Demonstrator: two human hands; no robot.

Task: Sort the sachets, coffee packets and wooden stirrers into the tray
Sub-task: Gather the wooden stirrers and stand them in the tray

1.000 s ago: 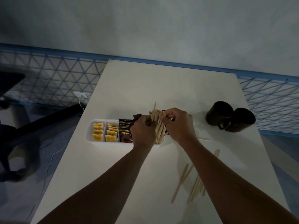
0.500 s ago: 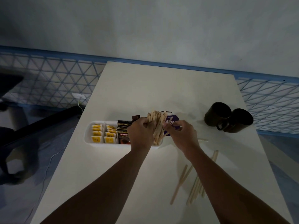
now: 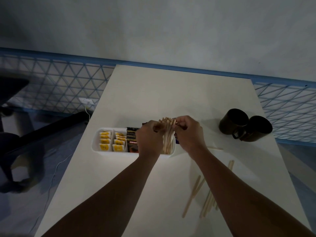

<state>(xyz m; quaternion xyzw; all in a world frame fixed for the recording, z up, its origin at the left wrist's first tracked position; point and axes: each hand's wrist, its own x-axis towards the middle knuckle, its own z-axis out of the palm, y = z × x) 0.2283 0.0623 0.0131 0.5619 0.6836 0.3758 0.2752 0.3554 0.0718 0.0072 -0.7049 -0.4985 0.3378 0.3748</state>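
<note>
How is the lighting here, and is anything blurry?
Head view: dim, even light, no glare; faint arm shadows on the table; left hand, right hand and stirrers look slightly soft; the packet print reads; the mugs are nearly black.

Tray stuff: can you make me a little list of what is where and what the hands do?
tray: white, on the table
yellow sachets: two left compartments
coffee packets: standing, next compartment right
stirrer bundle: upright at tray's right end
left hand: grips stirrer bundle
right hand: pinches bundle's top
loose stirrers: on table by right forearm
mugs: two, dark, far right
</note>
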